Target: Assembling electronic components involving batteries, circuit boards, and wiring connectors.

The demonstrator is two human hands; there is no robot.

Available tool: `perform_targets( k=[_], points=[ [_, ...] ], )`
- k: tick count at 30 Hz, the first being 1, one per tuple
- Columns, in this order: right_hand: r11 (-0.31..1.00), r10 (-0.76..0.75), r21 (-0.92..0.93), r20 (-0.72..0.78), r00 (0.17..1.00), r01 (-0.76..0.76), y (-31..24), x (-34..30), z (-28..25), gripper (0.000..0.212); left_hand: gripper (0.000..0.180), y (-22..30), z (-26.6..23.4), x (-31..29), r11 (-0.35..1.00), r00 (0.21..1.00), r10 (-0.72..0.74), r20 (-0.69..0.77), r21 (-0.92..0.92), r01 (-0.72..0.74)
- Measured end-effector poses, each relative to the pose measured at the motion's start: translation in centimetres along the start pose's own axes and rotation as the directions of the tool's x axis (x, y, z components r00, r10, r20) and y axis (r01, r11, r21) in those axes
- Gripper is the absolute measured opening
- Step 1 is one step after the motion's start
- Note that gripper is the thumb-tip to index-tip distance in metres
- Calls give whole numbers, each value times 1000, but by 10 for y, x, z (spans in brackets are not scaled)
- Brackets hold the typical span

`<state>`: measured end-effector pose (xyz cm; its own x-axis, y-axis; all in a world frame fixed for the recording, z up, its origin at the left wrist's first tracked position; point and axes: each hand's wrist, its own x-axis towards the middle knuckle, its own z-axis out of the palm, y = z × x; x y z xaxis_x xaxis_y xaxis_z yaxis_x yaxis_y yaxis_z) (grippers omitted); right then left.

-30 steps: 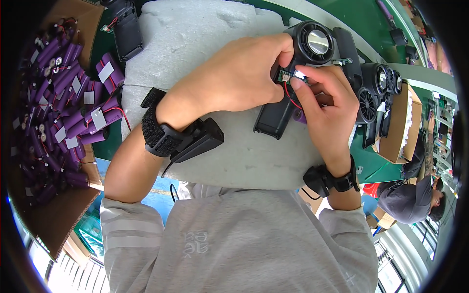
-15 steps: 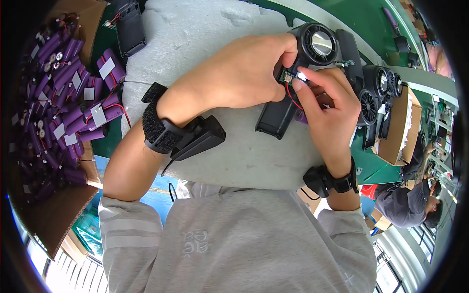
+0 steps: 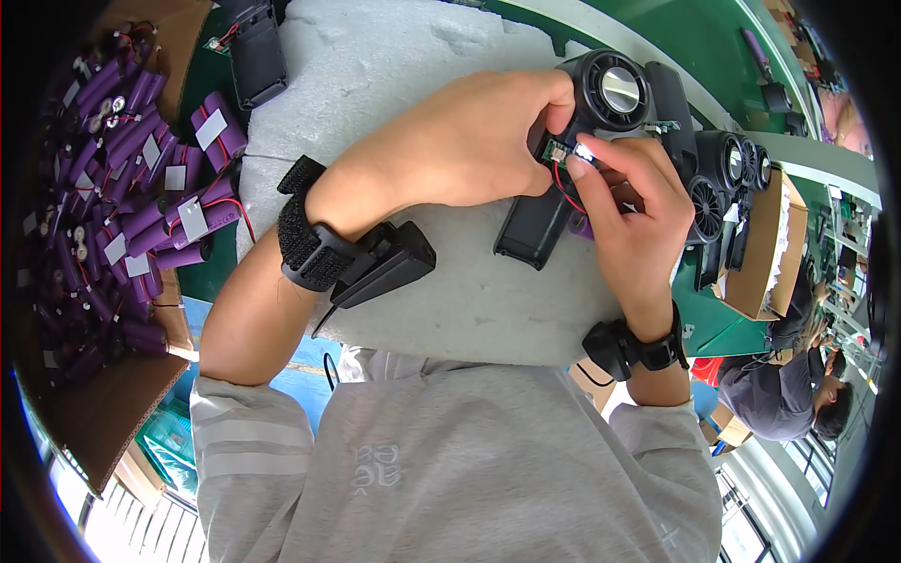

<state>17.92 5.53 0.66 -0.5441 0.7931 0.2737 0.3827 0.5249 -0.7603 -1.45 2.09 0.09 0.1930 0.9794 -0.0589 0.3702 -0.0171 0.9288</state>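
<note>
My left hand (image 3: 455, 141) is closed round the neck of a black handheld fan (image 3: 619, 89), with a round head and a shiny centre. Below the neck lies its open black handle (image 3: 527, 233). A small green circuit board (image 3: 556, 150) with red wire (image 3: 567, 194) sits at the neck between my hands. The thumb and index finger of my right hand (image 3: 643, 206) pinch the board's right end, beside a bright white spot; I cannot tell whether this is a light. Part of a purple battery (image 3: 581, 225) shows under my right hand.
A foam slab (image 3: 422, 314) lies under the work. To the left, a cardboard box (image 3: 103, 413) holds many purple batteries (image 3: 141, 225). An open black casing (image 3: 258, 61) lies at the far left; more black fans (image 3: 718, 159) and a carton (image 3: 765, 249) stand right. A person (image 3: 779, 394) sits farther right.
The whole view has shifted slightly. Both hands keep the same grip on the fan and the circuit board, with hardly any finger movement.
</note>
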Motion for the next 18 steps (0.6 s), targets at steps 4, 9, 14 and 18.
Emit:
perform_targets(
  k=[4,9,14,18],
  points=[
    [1000,25,-14,16,1000,-25,-2,0,0,18,28,0,1,1,1000,1000,14,-2,2,-14],
    [998,48,-33,20,999,-47,-4,-1,1,19,28,3,0,-1,1000,1000,-15,15,-1,15],
    [999,39,-28,15,999,-38,-2,0,1,19,29,1,-1,0,1000,1000,-5,11,12,4],
    [998,-5,-62,21,1000,6,-2,0,-1,19,29,0,0,1,1000,1000,6,5,7,-6]
  ],
)
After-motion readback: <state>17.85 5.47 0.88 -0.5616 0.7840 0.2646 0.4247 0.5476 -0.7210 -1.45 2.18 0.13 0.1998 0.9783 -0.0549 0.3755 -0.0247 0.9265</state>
